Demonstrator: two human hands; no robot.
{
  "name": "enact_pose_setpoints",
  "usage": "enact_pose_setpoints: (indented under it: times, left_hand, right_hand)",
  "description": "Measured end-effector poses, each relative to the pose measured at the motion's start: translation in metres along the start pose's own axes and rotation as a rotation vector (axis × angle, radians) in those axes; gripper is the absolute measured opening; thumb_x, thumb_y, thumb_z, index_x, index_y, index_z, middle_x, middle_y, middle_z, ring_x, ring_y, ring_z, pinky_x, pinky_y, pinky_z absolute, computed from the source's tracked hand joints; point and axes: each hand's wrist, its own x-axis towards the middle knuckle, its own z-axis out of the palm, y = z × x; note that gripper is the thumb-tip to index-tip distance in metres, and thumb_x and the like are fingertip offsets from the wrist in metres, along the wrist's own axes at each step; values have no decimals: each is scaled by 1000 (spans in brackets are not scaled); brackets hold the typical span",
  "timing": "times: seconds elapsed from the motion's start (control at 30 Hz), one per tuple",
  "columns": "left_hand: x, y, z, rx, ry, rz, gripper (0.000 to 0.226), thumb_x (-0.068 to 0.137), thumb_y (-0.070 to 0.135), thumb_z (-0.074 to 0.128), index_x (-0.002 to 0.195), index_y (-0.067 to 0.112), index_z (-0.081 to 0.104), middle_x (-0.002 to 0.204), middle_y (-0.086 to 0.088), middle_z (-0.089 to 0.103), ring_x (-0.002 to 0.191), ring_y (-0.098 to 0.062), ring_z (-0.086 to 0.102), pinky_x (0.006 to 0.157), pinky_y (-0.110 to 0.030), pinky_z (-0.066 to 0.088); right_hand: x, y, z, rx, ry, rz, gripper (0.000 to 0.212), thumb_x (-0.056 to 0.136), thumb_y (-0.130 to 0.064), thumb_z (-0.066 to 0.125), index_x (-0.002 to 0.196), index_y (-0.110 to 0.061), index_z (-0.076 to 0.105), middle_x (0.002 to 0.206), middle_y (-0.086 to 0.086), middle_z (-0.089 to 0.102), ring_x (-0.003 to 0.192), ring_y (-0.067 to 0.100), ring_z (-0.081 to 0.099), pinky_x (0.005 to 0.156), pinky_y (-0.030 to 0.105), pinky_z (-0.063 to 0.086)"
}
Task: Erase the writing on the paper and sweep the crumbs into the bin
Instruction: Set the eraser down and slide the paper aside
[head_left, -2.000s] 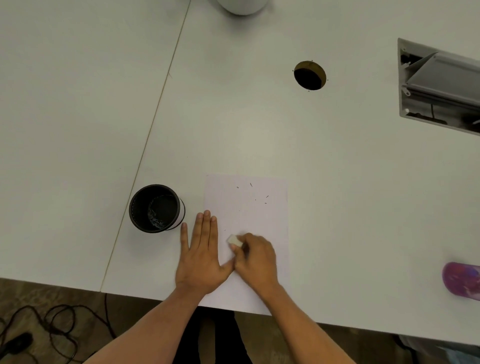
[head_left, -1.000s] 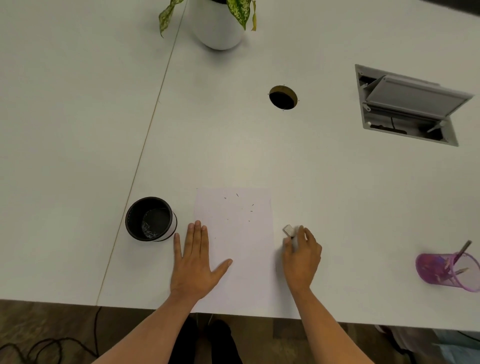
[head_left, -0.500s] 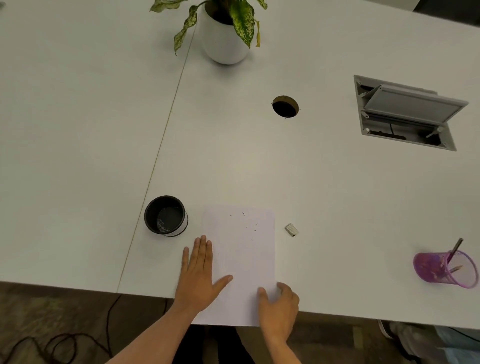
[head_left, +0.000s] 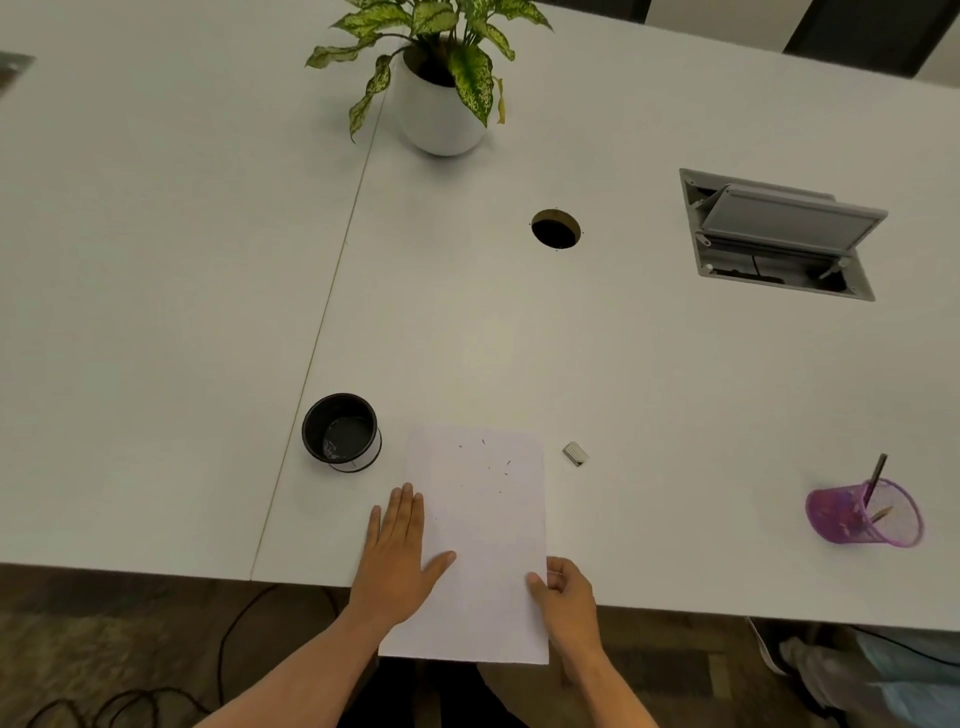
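left hand (head_left: 396, 558) lies flat, fingers spread, on a smooth white rectangular paper sheet (head_left: 480, 540) overhanging the matte white table (head_left: 467, 338); right hand (head_left: 563, 592) pinches its edge; dark crumbs (head_left: 491, 462) speckle its top; round black bin (head_left: 341, 432) at ten o'clock, small ribbed grey eraser (head_left: 575, 453) at two.

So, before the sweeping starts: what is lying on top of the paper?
A few dark crumbs lie scattered on the paper's far half. The left hand lies flat over its left edge, the right hand holds its right edge. Whatever lies beneath them is covered.
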Motion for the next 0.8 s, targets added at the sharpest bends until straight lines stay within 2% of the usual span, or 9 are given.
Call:
enact_pose_setpoints:
  times: [0.07,0.17,0.27,0.37,0.43,0.47,0.57,0.63,0.8]
  left_hand:
    - [-1,6,-1,-63,25,-22,92,96,73,15,153,2,16,162,-15,15,151,-23,3,119,-34,-9]
    - [-2,30,-9,-162,98,13,92,90,79,5,155,14,-3,163,-6,-13,150,-15,-19,119,-34,-16]
    - [-7,66,-22,-239,98,161,89,87,79,4,151,22,-21,158,5,-33,144,-6,-32,120,-32,-18]
    - [-8,102,-32,-290,83,316,85,90,76,4,148,23,-27,158,9,-32,146,-7,-30,120,-32,-18]
    - [-4,120,-36,-308,80,365,83,90,76,1,148,24,-28,159,7,-32,146,-7,-29,121,-33,-17]
    - [0,128,-38,-307,86,379,82,90,75,0,148,24,-27,160,6,-31,146,-8,-29,121,-33,-17]
    - [14,137,-43,-299,116,384,81,91,73,-2,149,21,-25,159,4,-30,146,-8,-29,121,-33,-17]
    - [23,131,-43,-287,124,355,81,90,73,-4,148,21,-26,158,4,-32,146,-8,-30,121,-33,-17]
    - [34,81,-33,-266,90,209,88,83,80,-10,149,22,-24,158,2,-30,146,-11,-31,122,-38,-14]
  right_hand:
    - [-2,-4,-5,-83,-30,-47,16,95,-17,55,108,-22,49,111,-1,57,94,14,55,86,29,47]
    - [-10,-9,-11,-142,-41,-94,15,96,-17,52,108,-23,48,107,-5,54,93,13,54,90,31,48]
    - [-23,-9,-15,-162,-33,-151,14,95,-20,54,105,-29,49,105,-7,60,90,10,59,88,31,50]
    - [-37,-9,-19,-159,-13,-257,25,94,-17,57,98,-41,48,95,-15,64,84,3,63,77,16,53]
    - [-45,-12,-20,-159,4,-309,31,93,-15,58,100,-43,48,92,-23,60,84,0,61,69,3,46]
    - [-48,-12,-21,-157,13,-327,30,93,-15,58,103,-42,48,94,-24,60,85,0,61,70,2,43]
    - [-52,-14,-25,-99,31,-334,25,93,-17,58,107,-37,51,98,-19,63,89,3,62,77,10,47]
    - [-53,-15,-29,-56,38,-322,22,93,-16,58,103,-36,54,96,-17,64,88,5,62,75,13,49]
    - [-52,-16,-37,-22,93,-286,17,91,-20,60,101,-33,54,95,-15,59,85,5,58,80,26,48]
